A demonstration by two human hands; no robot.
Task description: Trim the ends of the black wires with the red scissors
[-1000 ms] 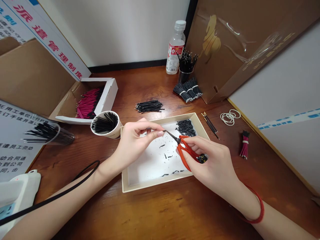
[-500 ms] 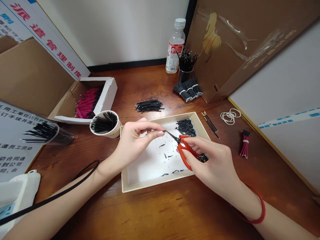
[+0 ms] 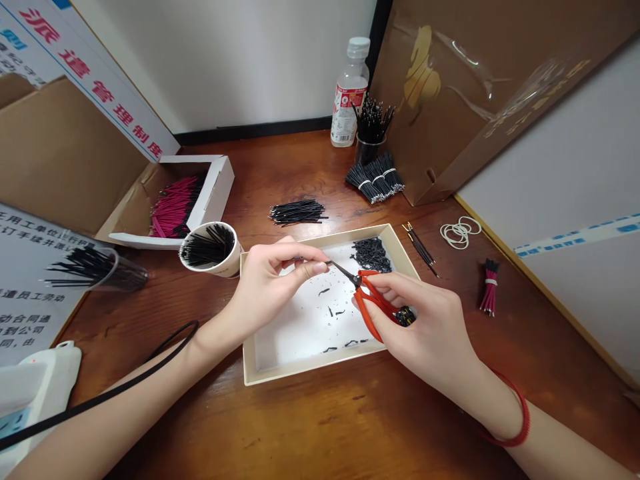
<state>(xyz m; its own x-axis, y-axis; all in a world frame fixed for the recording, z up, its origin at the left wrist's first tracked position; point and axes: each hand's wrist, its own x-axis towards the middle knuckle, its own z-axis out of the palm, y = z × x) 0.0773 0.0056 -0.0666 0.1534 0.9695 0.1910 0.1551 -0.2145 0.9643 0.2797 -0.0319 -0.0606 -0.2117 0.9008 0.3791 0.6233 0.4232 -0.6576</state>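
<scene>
Over the shallow cream tray [image 3: 250,360], my left hand [image 3: 273,280] pinches a short black wire [image 3: 299,258] between thumb and forefinger, most of it hidden by the fingers. My right hand [image 3: 430,327] is wrapped around red-handled scissors [image 3: 369,313]. Their narrow dark tips meet my left fingertips at the wire's end; I cannot tell whether the blades are fully closed. Inside the tray lie a pile of black trimmed bits [image 3: 371,256] and a few loose scraps [image 3: 331,311]. Beside my right fingers is a small black-and-yellow thing [image 3: 406,315], partly covered.
Black wires [image 3: 299,212] lie behind the tray. A paper cup [image 3: 231,257] of wires and a white box [image 3: 220,183] with pink and black wires stand left. Tied wire bundles [image 3: 376,180], a bottle [image 3: 350,93] and a large carton [image 3: 450,87] are at back right; rubber bands [image 3: 461,233] lie right.
Almost nothing differs. Both hands, the wire and the scissors hold the same position over the tray; the whole view has shifted very slightly.
</scene>
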